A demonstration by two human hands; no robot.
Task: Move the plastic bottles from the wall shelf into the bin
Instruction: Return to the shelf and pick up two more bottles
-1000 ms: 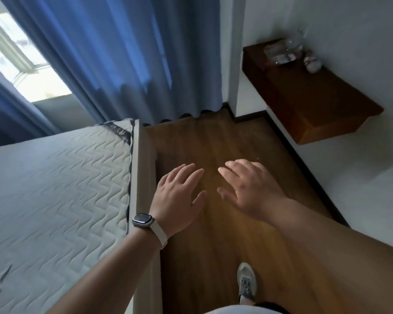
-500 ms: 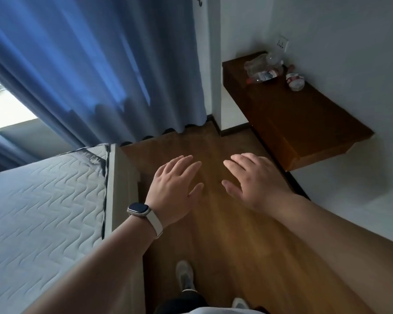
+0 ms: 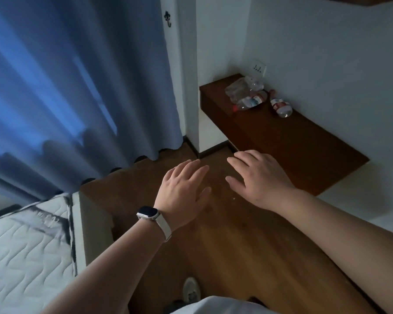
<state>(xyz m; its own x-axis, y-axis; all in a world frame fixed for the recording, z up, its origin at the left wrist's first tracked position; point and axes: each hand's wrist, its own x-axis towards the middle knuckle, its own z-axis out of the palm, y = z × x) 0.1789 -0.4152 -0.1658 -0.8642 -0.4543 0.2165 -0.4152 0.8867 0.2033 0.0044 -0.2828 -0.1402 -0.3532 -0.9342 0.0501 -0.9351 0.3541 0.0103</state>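
A dark wooden wall shelf juts from the white wall on the right. At its far end lie clear plastic bottles: a crumpled one, one with a red and blue label, and one with a red label nearer the wall. My left hand, with a watch on the wrist, and my right hand hover palm down over the wooden floor, fingers straight, holding nothing. Both are well short of the bottles. No bin is in view.
A blue curtain hangs at the left. A mattress on a pale frame fills the lower left. A socket sits on the wall above the shelf, and a hook beside the curtain. My shoe is on the floor.
The view has advanced and swung right: the shelf and bottles are nearer and larger, the mattress has slid to the lower left. Both hands stay flat and empty in front of me.
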